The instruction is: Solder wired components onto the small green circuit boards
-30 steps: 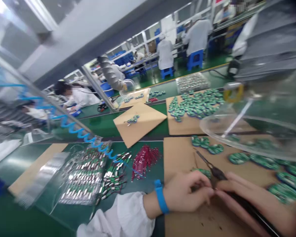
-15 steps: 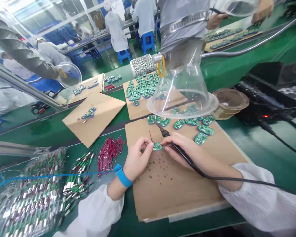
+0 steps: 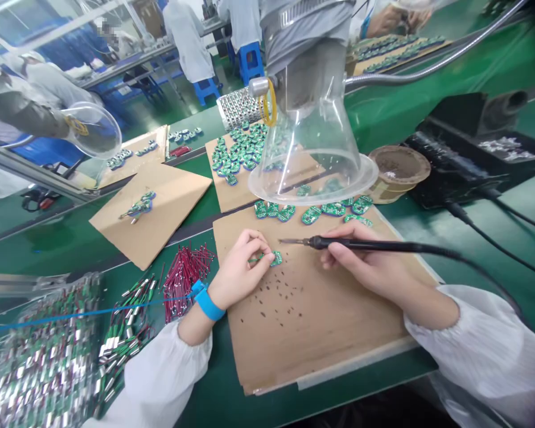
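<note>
My left hand (image 3: 239,268) pinches a small green circuit board (image 3: 275,259) against the brown cardboard mat (image 3: 312,321). A blue strap (image 3: 206,302) circles that wrist. My right hand (image 3: 361,257) is closed round a black soldering iron (image 3: 339,243), held nearly level with its tip pointing left, a little above and to the right of the board. The iron's cable runs off to the right. A row of green boards (image 3: 312,212) lies on the mat's far edge, under a clear fume hood (image 3: 311,148).
A bundle of red wires (image 3: 185,272) and green-and-silver parts (image 3: 125,333) lie left of the mat. Further cardboard sheets with green boards (image 3: 238,151) sit behind. A brown dish (image 3: 399,169) and a black soldering station (image 3: 468,151) stand at the right. People in white coats work in the background.
The view swung down and right onto the mat. My right hand lifted the iron's tip off the board and turned the iron level; my left hand keeps pinching the board.
</note>
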A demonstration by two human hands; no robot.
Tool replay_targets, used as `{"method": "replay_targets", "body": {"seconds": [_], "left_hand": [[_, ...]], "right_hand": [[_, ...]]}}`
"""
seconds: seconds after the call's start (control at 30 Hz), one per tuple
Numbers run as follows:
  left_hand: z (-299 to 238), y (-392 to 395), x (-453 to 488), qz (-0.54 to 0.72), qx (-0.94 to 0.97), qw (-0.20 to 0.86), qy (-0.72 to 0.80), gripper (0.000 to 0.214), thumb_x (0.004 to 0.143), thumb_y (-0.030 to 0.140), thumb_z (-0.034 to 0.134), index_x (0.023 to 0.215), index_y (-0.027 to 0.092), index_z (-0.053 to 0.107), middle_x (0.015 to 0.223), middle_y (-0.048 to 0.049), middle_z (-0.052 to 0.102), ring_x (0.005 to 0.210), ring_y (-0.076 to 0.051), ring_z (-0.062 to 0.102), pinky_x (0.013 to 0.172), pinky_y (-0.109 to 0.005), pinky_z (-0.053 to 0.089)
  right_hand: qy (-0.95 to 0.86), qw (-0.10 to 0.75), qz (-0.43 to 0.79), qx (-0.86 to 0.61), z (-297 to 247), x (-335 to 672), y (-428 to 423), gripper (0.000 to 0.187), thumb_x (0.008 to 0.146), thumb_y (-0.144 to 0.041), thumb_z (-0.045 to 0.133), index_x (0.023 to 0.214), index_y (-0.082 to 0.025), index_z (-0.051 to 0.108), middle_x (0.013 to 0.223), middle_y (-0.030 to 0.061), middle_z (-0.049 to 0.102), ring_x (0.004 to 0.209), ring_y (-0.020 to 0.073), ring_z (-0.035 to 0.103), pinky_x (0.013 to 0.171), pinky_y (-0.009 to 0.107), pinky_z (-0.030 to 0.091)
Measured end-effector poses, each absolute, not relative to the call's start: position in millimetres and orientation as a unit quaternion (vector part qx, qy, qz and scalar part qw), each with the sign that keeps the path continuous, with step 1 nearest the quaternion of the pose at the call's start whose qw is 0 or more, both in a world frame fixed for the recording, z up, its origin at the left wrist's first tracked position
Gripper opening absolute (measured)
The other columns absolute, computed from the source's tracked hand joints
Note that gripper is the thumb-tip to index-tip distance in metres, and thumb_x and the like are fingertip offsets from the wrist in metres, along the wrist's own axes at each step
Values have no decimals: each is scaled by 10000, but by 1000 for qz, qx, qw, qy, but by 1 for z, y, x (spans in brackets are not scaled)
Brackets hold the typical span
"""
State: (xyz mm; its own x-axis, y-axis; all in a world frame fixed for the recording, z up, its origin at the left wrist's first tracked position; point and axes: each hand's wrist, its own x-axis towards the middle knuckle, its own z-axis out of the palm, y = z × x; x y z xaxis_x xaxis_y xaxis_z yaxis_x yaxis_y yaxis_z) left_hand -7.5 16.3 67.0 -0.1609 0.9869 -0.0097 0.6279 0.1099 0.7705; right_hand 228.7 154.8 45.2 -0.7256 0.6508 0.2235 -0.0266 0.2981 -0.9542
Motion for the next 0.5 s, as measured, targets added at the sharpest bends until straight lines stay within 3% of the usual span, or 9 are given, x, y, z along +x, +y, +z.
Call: {"method": "replay_targets", "body": {"seconds": [0.17,0.5], "left_hand": [[65,18,-10,304,598,273,690,125,992,228,571,889,174,617,1063,-37,535,869,-127,554,781,-264,479],[66,19,-9,308,587,305,683,109,987,213,566,887,177,590,1064,-38,538,895,-132,551,753,-247,494]], "right_hand": [[-726,312,564,-239,52,223,156,233,1022,-433,605,923,-223,601,651,-9,652,556,139,655,529,255,524],[-768,290,518,-242,50,224,157,200,1025,-418,604,948,-234,625,678,1,675,607,153,659,584,281,531]]}}
